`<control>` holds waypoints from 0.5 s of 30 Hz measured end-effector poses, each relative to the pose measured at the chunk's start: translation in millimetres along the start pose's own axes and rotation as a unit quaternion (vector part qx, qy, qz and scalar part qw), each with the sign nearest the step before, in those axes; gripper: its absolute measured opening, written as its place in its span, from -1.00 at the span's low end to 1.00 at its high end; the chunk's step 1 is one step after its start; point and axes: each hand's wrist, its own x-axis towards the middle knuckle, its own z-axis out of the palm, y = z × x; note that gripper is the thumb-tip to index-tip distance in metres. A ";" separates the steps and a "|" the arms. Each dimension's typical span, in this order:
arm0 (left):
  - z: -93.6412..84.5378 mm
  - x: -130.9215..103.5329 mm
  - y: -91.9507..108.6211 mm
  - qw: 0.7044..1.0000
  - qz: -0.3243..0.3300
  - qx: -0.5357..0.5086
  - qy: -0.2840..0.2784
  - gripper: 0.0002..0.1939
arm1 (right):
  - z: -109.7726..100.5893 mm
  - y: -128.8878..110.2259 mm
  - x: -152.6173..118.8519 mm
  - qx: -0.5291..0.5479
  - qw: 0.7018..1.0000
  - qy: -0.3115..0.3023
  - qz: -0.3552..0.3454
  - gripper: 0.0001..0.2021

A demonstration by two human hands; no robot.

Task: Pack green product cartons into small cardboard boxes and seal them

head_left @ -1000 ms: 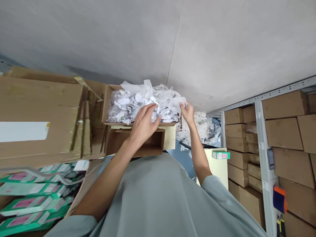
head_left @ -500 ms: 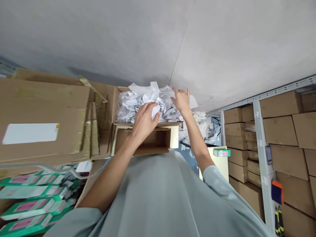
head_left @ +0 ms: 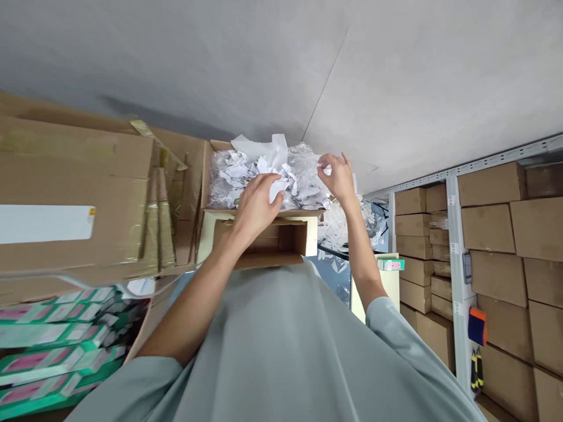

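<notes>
A cardboard box [head_left: 206, 176] against the wall is filled with crumpled white paper [head_left: 235, 170] and clear plastic wrap [head_left: 300, 161]. Over its front edge reaches my left hand [head_left: 258, 202], thumb and fingers curved around a piece of white paper. My right hand [head_left: 338, 176] is at the box's right end, thumb and forefinger pinched on a small white scrap, the other fingers raised. An opened, smaller cardboard box [head_left: 281, 237] lies just below, in front of my body.
Flattened cardboard [head_left: 65, 170] leans at the left above green and pink packages [head_left: 39, 357]. More paper scraps [head_left: 336, 225] lie beyond my right forearm. Shelves [head_left: 455, 234] with brown boxes [head_left: 492, 225] stand right. A small green box [head_left: 390, 264] rests nearby.
My right hand has moved slightly right, and its thumb and forefinger have closed together. My left hand stays over the paper. The view has shifted a little.
</notes>
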 end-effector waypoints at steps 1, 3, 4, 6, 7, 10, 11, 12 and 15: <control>1.5 1.0 0.7 1.000 0.002 0.000 -0.003 -0.57 | -1.6 1.5 -3.0 0.005 1.000 0.002 -0.003 -0.78; 4.2 2.3 1.7 1.000 0.006 0.000 -0.011 -0.57 | -2.9 4.5 -9.0 0.012 1.000 0.003 -0.008 -0.78; 5.4 2.7 2.0 1.000 0.008 0.000 -0.015 -0.58 | -2.6 5.8 -11.8 0.011 1.000 0.000 -0.008 -0.77; 7.3 2.9 2.1 1.000 0.012 0.000 -0.021 -0.59 | -0.7 7.3 -16.6 0.000 1.000 -0.011 -0.003 -0.78; 8.0 2.7 1.9 1.000 0.013 0.000 -0.022 -0.60 | 0.5 7.4 -17.9 -0.012 1.000 -0.012 0.002 -0.79; 10.2 1.6 1.3 1.000 0.017 0.002 -0.019 -0.60 | 4.0 3.5 -12.0 -0.053 0.998 0.023 0.004 -0.78; 11.0 0.9 1.3 1.000 0.017 0.004 -0.018 -0.60 | 5.6 0.9 -5.3 -0.060 0.997 0.040 -0.003 -0.75; 11.9 0.0 1.5 1.000 0.018 0.005 -0.018 -0.60 | 7.8 -2.4 4.1 -0.065 0.997 0.050 -0.013 -0.74; 14.3 -4.7 3.3 0.999 0.020 0.009 -0.027 -0.59 | 21.2 -14.8 44.4 -0.079 0.996 0.017 -0.027 -0.72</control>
